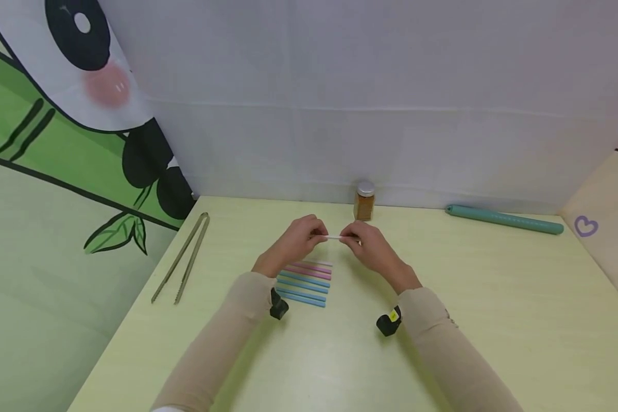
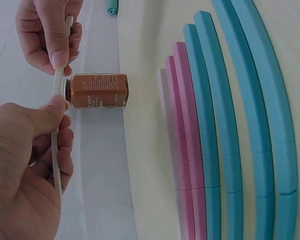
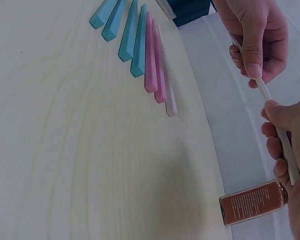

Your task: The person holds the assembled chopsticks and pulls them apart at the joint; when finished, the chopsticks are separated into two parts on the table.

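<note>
My left hand (image 1: pixel 294 241) and right hand (image 1: pixel 375 249) are raised over the back middle of the table, close together. Between them is a thin white chopstick (image 1: pixel 333 237), pinched by thumb and fingers at both sides; the left wrist view shows its ends running back along each palm. Under and beside the left forearm lies a row of chopsticks, several blue (image 2: pixel 230 150), two pink (image 2: pixel 192 125) and a whitish one (image 3: pixel 171 107). The row lies side by side, apart from both hands. Just behind the right hand stands a spice jar (image 1: pixel 364 206) with reddish-brown contents and a silvery lid.
Metal tongs (image 1: pixel 191 254) lie spread at the table's left edge. A long teal rod-like object (image 1: pixel 504 220) lies along the back right edge. Behind the table (image 1: pixel 494 320) hangs a pale cloth (image 1: pixel 298 149), with a cartoon-printed one at the left.
</note>
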`<act>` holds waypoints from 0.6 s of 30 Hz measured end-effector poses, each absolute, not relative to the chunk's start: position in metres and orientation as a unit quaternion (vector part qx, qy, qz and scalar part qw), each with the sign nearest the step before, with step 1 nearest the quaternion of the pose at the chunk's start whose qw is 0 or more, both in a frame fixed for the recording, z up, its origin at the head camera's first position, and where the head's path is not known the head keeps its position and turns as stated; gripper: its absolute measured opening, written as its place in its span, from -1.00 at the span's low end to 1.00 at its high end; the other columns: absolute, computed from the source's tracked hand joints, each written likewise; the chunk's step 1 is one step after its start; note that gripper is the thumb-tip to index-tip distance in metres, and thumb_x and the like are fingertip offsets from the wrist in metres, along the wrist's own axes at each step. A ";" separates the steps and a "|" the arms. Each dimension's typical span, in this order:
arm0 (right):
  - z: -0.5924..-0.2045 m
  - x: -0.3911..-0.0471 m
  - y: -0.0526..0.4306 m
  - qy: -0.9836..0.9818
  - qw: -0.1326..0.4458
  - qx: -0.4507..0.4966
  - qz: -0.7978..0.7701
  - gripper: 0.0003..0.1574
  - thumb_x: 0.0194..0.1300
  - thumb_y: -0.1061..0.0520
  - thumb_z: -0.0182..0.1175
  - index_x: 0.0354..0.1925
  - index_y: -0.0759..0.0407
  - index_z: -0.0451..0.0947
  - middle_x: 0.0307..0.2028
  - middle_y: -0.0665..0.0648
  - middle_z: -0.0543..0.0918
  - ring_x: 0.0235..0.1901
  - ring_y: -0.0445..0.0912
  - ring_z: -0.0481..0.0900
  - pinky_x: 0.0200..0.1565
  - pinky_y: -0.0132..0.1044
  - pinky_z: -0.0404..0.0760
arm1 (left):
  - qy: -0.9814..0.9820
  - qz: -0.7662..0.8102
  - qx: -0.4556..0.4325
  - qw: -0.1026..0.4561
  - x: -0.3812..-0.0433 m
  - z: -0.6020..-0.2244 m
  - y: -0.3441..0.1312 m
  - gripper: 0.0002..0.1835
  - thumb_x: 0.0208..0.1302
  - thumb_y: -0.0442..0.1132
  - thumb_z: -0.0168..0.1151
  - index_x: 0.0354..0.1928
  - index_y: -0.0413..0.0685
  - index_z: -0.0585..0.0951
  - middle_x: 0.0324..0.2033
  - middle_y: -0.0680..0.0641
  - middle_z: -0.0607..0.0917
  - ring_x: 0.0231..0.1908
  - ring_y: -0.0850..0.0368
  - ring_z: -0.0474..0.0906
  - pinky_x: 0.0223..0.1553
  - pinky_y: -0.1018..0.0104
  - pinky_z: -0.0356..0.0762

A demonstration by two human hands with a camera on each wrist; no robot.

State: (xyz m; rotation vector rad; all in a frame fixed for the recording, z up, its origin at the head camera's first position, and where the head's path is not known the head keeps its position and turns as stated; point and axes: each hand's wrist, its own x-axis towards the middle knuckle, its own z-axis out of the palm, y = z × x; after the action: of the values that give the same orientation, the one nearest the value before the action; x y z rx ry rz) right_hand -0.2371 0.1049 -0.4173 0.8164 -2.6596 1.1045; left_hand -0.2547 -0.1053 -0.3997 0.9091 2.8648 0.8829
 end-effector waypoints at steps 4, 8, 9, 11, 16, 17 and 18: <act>-0.419 -0.237 0.107 -0.892 0.066 0.262 0.362 -0.85 0.36 0.14 0.15 -0.19 0.20 0.58 -0.26 0.08 0.60 -0.26 -0.09 0.55 -0.17 -0.21 0.58 | 0.909 0.292 0.297 -0.004 -0.255 -0.401 -0.104 -0.90 0.34 -0.26 0.18 -0.25 -0.12 0.62 -0.35 -0.03 0.56 -0.30 0.16 0.52 -0.22 0.34 0.54; -0.420 -0.238 0.108 -0.899 0.055 0.252 0.353 -0.84 0.39 0.13 0.12 -0.19 0.19 0.56 -0.27 0.09 0.58 -0.29 -0.09 0.51 -0.18 -0.21 0.54 | 0.905 0.299 0.302 -0.011 -0.256 -0.402 -0.102 -0.90 0.33 -0.27 0.19 -0.27 -0.14 0.63 -0.37 -0.04 0.56 -0.32 0.14 0.52 -0.24 0.33 0.53; -0.420 -0.238 0.108 -0.901 0.054 0.251 0.350 -0.84 0.40 0.12 0.11 -0.19 0.19 0.55 -0.27 0.08 0.57 -0.30 -0.09 0.49 -0.19 -0.22 0.52 | 0.906 0.298 0.302 -0.013 -0.256 -0.402 -0.102 -0.90 0.33 -0.27 0.18 -0.27 -0.14 0.63 -0.37 -0.04 0.56 -0.32 0.15 0.51 -0.24 0.34 0.53; -0.421 -0.238 0.108 -0.904 0.055 0.249 0.344 -0.84 0.41 0.12 0.09 -0.19 0.20 0.54 -0.28 0.09 0.56 -0.33 -0.09 0.45 -0.21 -0.22 0.49 | 0.906 0.297 0.302 -0.015 -0.257 -0.402 -0.101 -0.90 0.33 -0.26 0.19 -0.27 -0.14 0.63 -0.37 -0.03 0.56 -0.33 0.16 0.52 -0.24 0.35 0.53; -0.422 -0.237 0.110 -0.906 0.068 0.256 0.331 -0.84 0.42 0.13 0.07 -0.21 0.20 0.51 -0.30 0.10 0.55 -0.35 -0.09 0.43 -0.24 -0.23 0.46 | 0.904 0.297 0.305 -0.020 -0.259 -0.404 -0.099 -0.89 0.33 -0.25 0.19 -0.28 -0.13 0.63 -0.38 -0.02 0.56 -0.34 0.18 0.51 -0.26 0.38 0.52; -0.423 -0.237 0.110 -0.906 0.074 0.259 0.328 -0.85 0.42 0.14 0.07 -0.22 0.20 0.51 -0.30 0.10 0.55 -0.35 -0.09 0.43 -0.24 -0.23 0.47 | 0.904 0.298 0.307 -0.022 -0.259 -0.404 -0.099 -0.89 0.33 -0.25 0.19 -0.28 -0.13 0.63 -0.38 -0.02 0.56 -0.34 0.18 0.51 -0.26 0.38 0.52; -0.423 -0.237 0.111 -0.905 0.079 0.262 0.326 -0.86 0.42 0.14 0.08 -0.22 0.20 0.51 -0.30 0.10 0.55 -0.34 -0.09 0.43 -0.24 -0.22 0.47 | 0.903 0.299 0.307 -0.022 -0.259 -0.405 -0.098 -0.89 0.33 -0.25 0.18 -0.28 -0.13 0.63 -0.38 -0.02 0.55 -0.35 0.18 0.50 -0.27 0.38 0.52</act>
State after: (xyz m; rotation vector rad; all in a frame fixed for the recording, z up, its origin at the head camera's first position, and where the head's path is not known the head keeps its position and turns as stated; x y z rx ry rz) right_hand -0.2371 0.1105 -0.4226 0.7844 -2.7082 0.9766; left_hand -0.2589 -0.0985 -0.4045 0.9781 2.8784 0.9522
